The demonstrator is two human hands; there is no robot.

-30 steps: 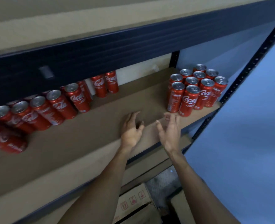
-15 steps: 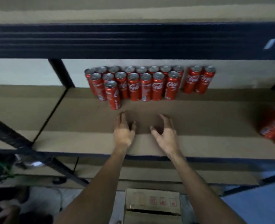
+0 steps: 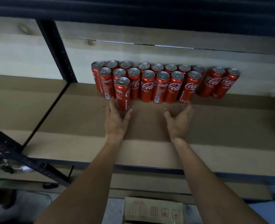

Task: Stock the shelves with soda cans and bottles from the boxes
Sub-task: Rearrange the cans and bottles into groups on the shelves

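Several red soda cans (image 3: 147, 85) stand upright in two rows at the back of the brown shelf board (image 3: 149, 125), with two more cans (image 3: 218, 84) just to their right. One front soda can (image 3: 123, 94) stands alone ahead of the rows on the left. My left hand (image 3: 116, 121) reaches to its base, fingers on its left side and thumb on its right. My right hand (image 3: 179, 121) hovers over the board with spread, relaxed fingers, its fingertips close to the base of the rightmost front-row can (image 3: 190, 87), holding nothing.
A black upright post (image 3: 57, 50) and a diagonal brace (image 3: 20, 156) stand at the left. The dark beam of the shelf above (image 3: 149, 12) overhangs the cans. A cardboard box (image 3: 152, 210) sits on the floor below, between my forearms. The shelf's front edge (image 3: 149, 167) runs across.
The view swung from the shelf's right end to this can group. Both hands moved forward toward the cans; my left hand now closes around the lone front can's base.
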